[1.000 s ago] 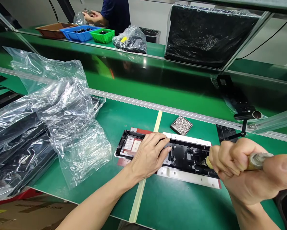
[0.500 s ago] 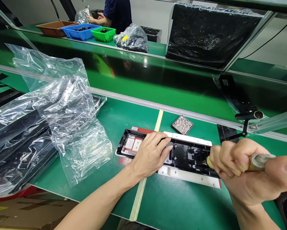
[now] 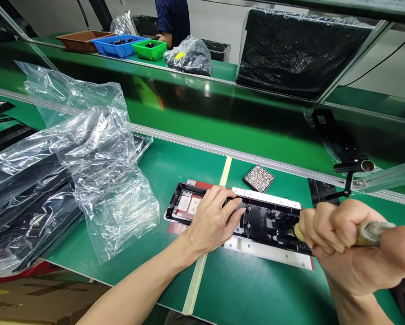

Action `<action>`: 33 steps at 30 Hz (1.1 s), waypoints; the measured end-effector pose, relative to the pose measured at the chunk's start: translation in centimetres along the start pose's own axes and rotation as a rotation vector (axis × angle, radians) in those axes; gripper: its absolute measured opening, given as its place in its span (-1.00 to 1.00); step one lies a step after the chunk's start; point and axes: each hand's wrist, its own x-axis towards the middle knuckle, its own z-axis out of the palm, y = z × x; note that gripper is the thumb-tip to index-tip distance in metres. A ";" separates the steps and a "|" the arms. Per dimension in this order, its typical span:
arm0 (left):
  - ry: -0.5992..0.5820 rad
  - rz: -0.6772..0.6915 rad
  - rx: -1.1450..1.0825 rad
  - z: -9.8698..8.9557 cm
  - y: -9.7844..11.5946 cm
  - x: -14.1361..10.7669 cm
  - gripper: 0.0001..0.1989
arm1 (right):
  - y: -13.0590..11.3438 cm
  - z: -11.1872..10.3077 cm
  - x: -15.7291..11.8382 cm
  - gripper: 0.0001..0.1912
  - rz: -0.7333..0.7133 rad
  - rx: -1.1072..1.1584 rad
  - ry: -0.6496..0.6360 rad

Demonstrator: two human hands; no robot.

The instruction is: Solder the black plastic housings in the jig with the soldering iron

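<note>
A long black plastic housing point(image 3: 256, 221) lies open side up across the bench, seated between white fixture strips point(image 3: 270, 253) on a dark red base. My left hand point(image 3: 212, 219) is laid over its left middle part, fingers bent onto the far edge and thumb inside, gripping it. In a closed fist, my right hand point(image 3: 347, 234) grips a screwdriver point(image 3: 373, 231) with a pale, tape-wrapped handle. The tool slants down to the right part of the housing; its tip is hard to make out. Beside the far strip sits a small square tray point(image 3: 258, 178) full of screws.
Clear plastic bags point(image 3: 110, 180) with black parts cover the left side. A metal rail point(image 3: 195, 143) and a green divider run behind. A black holder point(image 3: 353, 169) stands at right. Beyond are blue point(image 3: 117, 45) and green bins point(image 3: 150, 49), and a co-worker point(image 3: 173, 20).
The view has shifted slightly, so everything sits a little further right and lower. Both hands keep their places on the housing and screwdriver. The co-worker's hand has moved away from the clear bag.
</note>
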 end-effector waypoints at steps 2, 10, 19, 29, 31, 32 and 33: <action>-0.017 -0.003 0.005 0.1 0.0 -0.1 -0.84 | -0.1 0.1 0.0 -0.34 0.000 0.000 -0.008; -0.096 -0.031 -0.082 0.4 -0.1 -0.1 -0.78 | -0.2 0.0 -0.1 -0.35 -0.010 -0.004 -0.011; -0.169 -0.085 -0.145 0.2 -0.1 0.0 -0.74 | -0.4 0.1 0.1 -0.34 -0.001 -0.018 -0.015; -0.174 -0.106 -0.188 0.1 0.1 0.2 -0.75 | -0.4 0.4 -0.1 -0.34 -0.008 -0.013 0.020; -0.180 -0.113 -0.201 0.1 0.1 0.2 -0.75 | -0.4 0.4 0.0 -0.32 -0.007 -0.022 0.008; -0.182 -0.114 -0.208 0.1 0.0 0.2 -0.75 | -0.4 0.4 0.0 -0.32 -0.008 -0.026 0.004; -0.182 -0.114 -0.214 0.1 0.0 0.2 -0.75 | -0.5 0.4 0.0 -0.32 -0.009 -0.028 0.003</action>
